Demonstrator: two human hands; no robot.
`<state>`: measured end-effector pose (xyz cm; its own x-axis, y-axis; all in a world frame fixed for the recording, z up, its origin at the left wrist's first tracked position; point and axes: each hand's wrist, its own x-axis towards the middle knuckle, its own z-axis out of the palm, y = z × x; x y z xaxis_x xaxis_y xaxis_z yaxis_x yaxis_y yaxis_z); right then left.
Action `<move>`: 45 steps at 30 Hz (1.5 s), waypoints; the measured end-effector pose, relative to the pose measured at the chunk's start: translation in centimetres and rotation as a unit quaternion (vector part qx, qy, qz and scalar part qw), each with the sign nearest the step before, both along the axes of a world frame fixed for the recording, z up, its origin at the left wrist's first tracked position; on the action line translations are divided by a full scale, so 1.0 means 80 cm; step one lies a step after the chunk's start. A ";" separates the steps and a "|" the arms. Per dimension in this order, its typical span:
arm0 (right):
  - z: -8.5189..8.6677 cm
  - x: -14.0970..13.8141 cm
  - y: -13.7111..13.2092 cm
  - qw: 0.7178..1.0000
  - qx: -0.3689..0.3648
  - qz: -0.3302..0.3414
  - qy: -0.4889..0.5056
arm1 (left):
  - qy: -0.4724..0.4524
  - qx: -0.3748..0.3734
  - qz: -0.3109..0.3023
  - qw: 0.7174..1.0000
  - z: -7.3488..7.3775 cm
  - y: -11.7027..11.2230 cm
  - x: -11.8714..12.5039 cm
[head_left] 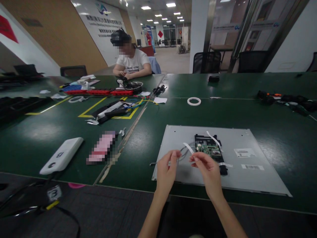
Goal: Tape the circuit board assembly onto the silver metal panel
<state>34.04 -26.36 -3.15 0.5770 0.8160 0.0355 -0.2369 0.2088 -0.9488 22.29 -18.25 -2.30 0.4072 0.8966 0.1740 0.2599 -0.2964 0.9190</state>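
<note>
A flat grey metal panel (170, 138) lies on the table in front of me. On it sits a black bracket with a green circuit board (208, 150), held down by strips of white tape. My right hand (206, 168) pinches a short strip of white tape (188, 147) whose free end points up and left. To its left, my left hand (167, 169) has thumb and forefinger closed at a thin grey cable (183, 151). That cable runs between the board and the panel's left edge, partly hidden by the hand. Both hands are over the panel's near part.
A roll of white tape (194, 101) lies beyond the panel. Left are a pink phone-like object (102, 147), blurred, and a white power bank (61, 156). Farther off are black parts with coloured wires (112, 110) and red strips (99, 93). A person (132, 61) sits across the table.
</note>
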 end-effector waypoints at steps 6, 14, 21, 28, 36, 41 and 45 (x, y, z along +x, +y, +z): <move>0.000 -0.012 -0.016 0.997 -0.018 0.060 -0.043 | -0.200 -0.243 -0.017 0.949 0.014 -0.005 0.025; -0.013 -0.005 0.002 0.995 -0.089 0.052 -0.008 | -0.045 -0.052 -0.004 0.998 0.006 0.048 0.050; -0.035 0.013 0.015 0.988 -0.134 0.077 -0.020 | 0.088 0.097 -0.035 0.991 -0.017 0.076 0.052; -0.044 0.011 0.019 0.981 -0.168 0.071 -0.073 | 0.149 0.108 -0.044 0.982 -0.021 0.085 0.055; -0.039 0.003 0.018 0.969 -0.189 0.030 -0.157 | 0.169 0.170 -0.047 0.970 -0.017 0.092 0.053; -0.034 -0.001 0.022 0.929 -0.226 -0.013 -0.294 | 0.211 0.172 -0.044 0.961 -0.019 0.092 0.054; -0.032 -0.007 0.028 0.857 -0.274 -0.045 -0.434 | 0.304 0.202 -0.048 0.930 -0.019 0.090 0.054</move>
<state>33.49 -24.10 -5.67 0.5889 0.8009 0.1085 0.6012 -0.3444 -0.7211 26.61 -11.05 -3.83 0.6149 0.7627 0.2004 0.6493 -0.6339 0.4202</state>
